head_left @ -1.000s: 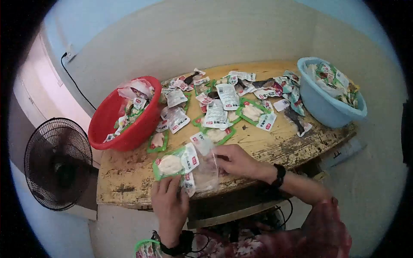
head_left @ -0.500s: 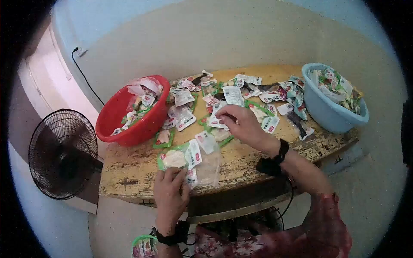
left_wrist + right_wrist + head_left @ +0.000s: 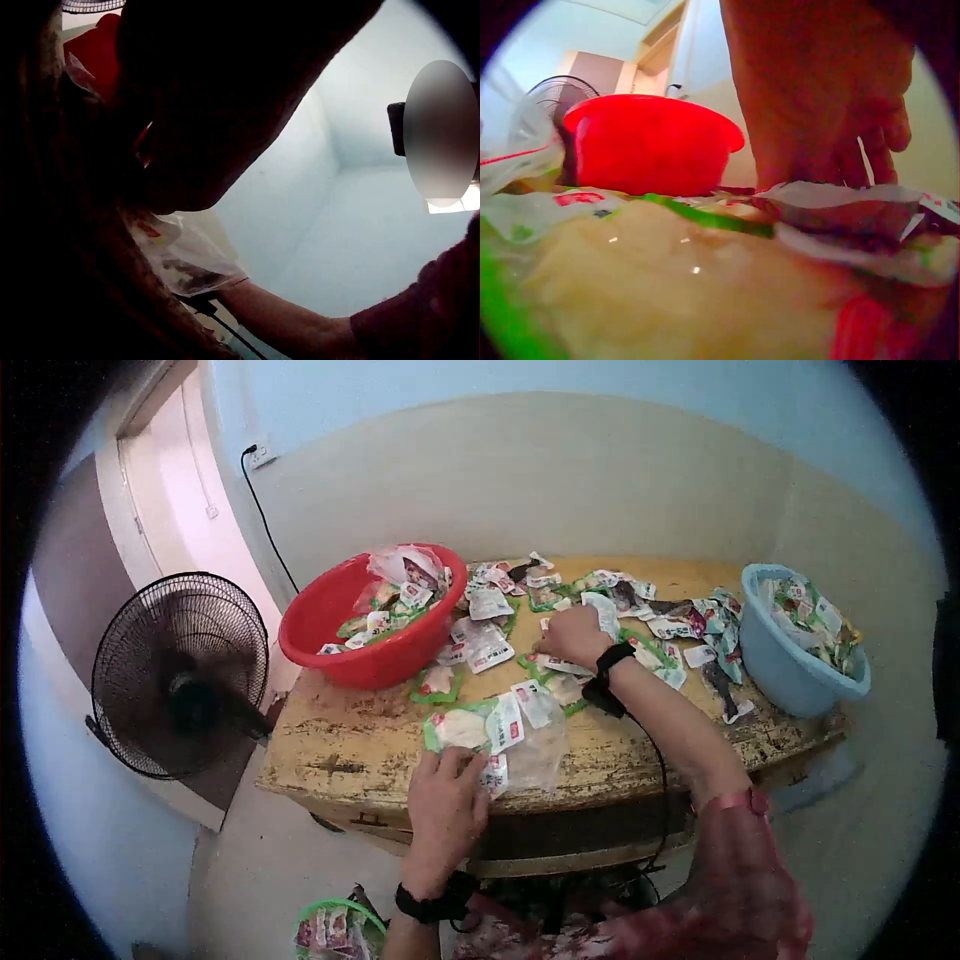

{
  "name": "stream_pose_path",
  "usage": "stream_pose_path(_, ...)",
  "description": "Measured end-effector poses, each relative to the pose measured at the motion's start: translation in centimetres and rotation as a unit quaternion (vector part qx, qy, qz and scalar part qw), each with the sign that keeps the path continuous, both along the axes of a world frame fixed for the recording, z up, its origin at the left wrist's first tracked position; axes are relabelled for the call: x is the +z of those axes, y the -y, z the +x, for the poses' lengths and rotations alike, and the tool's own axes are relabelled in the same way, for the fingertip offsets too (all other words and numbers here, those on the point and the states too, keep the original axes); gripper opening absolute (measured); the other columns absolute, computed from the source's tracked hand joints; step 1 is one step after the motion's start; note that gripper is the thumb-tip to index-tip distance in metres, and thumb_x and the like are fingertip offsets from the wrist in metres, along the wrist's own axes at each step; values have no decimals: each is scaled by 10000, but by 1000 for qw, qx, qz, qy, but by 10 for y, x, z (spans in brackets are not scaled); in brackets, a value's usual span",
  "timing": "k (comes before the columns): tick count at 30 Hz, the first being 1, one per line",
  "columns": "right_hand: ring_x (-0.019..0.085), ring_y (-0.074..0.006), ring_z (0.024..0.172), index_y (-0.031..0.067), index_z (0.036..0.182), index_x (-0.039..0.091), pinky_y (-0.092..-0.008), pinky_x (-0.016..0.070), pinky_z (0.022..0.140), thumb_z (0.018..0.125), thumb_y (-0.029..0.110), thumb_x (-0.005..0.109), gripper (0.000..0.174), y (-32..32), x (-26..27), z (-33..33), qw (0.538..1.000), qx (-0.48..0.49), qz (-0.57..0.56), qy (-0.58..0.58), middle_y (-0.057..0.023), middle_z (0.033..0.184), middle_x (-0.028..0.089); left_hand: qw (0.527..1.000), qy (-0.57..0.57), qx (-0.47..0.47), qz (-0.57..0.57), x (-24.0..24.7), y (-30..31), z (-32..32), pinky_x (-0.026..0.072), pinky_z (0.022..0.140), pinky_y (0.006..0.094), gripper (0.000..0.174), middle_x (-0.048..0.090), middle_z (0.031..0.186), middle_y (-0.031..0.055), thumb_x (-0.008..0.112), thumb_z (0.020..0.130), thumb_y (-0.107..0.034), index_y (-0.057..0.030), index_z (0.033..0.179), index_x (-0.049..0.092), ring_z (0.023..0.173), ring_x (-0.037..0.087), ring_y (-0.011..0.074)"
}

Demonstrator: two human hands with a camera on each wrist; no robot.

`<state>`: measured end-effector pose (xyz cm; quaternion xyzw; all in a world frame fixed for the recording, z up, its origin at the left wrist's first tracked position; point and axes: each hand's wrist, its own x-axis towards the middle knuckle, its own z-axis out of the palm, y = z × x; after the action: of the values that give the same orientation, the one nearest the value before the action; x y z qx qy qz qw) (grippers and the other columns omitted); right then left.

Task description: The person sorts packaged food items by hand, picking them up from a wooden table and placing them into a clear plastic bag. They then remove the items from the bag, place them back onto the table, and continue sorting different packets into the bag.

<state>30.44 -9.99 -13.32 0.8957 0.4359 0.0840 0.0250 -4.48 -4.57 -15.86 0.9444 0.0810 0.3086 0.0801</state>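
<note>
In the head view, the left hand [image 3: 445, 805] rests at the table's front edge, its fingertips on the lower side of a green-edged packet [image 3: 462, 729] with pale contents. White packets [image 3: 506, 722] and a clear plastic bag [image 3: 540, 752] lie beside it. Farther back, the right hand [image 3: 576, 637] reaches down into the pile of packets [image 3: 490, 648], fingers bent; its fingertips are largely hidden. The right wrist view shows that hand [image 3: 832, 112] over a white packet [image 3: 840, 196]; whether it grips one is unclear. The left wrist view is mostly dark.
A red basin [image 3: 365, 660] with packets stands at the table's left, a blue basin [image 3: 795, 665] with packets at its right. A black fan [image 3: 180, 675] is left of the table [image 3: 330, 745]. A green-rimmed basket [image 3: 340, 930] sits below. A cable hangs by the right forearm.
The right hand has left the clear bag and moved back to the pile of packets. The left hand has stayed by the green-edged packet. The head view has shifted.
</note>
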Motion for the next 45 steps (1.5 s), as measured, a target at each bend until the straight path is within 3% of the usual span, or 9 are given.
stream_pose_path(15,698,-334,798,76,906,755,-472,538,682,830,220,674,181,-4,4,10,971,59,170,157,-134,867,730,999,9,15,-33,-6,0,-1,498,813,458,393,619,1056,101,741,723,-75,-89,1115,705,975,570,333)
stream_pose_path(19,714,-289,764,42,1000,641,-416,549,619,1009,256,559,229,30,27,-5,906,89,411,46,-121,821,710,999,15,5,-42,-3,0,-1,497,815,459,384,620,1077,114,735,741,-71,-72,1124,700,971,570,340)
stream_pose_path(22,738,-221,768,-17,1018,604,-309,546,567,1053,226,534,256,69,53,-45,764,110,517,-370,-100,827,667,999,14,10,-44,0,2,-1,499,826,463,383,620,1094,124,734,750,-60,-64,1131,697,981,577,346)
stream_pose_path(26,757,-233,840,-2,1125,533,-295,613,647,1082,192,467,210,103,48,-94,645,155,584,-469,-91,924,668,997,40,3,-69,0,0,-2,509,861,458,380,629,1108,133,717,770,-29,-50,1148,691,1013,602,352)
stream_pose_path(31,742,-298,950,1,1126,519,-385,630,807,1086,146,409,186,139,21,-124,655,197,603,-411,-165,1058,686,976,198,-10,-86,7,12,-3,530,745,345,418,668,1006,139,640,912,-44,-33,1329,608,855,637,280)
stream_pose_path(34,694,-330,1086,1,1109,562,-440,574,926,1054,85,415,179,158,23,-148,695,259,559,-370,-222,1181,675,824,167,-97,-533,31,43,-13,540,604,261,453,686,1131,187,524,1052,-254,-83,1471,502,741,681,226)
stream_pose_path(39,657,-341,1157,42,1096,614,-462,511,1001,1001,40,500,149,184,11,-166,701,359,489,-376,-224,1258,670,571,157,-208,-779,23,49,-2,546,459,271,691,700,1105,184,514,1049,-370,-9,1575,249,683,692,183)
stream_pose_path(42,652,-357,1172,43,1118,615,-469,518,998,975,24,522,171,192,6,-167,694,394,457,-393,-237,1270,664,671,72,-144,-724,22,54,-1,553,476,266,722,688,1129,164,592,1010,-315,-2,1571,263,701,693,169)
stream_pose_path(45,640,-363,1196,23,1203,600,-470,518,1004,970,70,539,246,195,-1,-157,708,441,414,-363,-250,1330,625,666,98,-112,-731,27,63,5,570,531,248,733,683,1164,136,673,940,-118,16,1557,299,776,685,131)
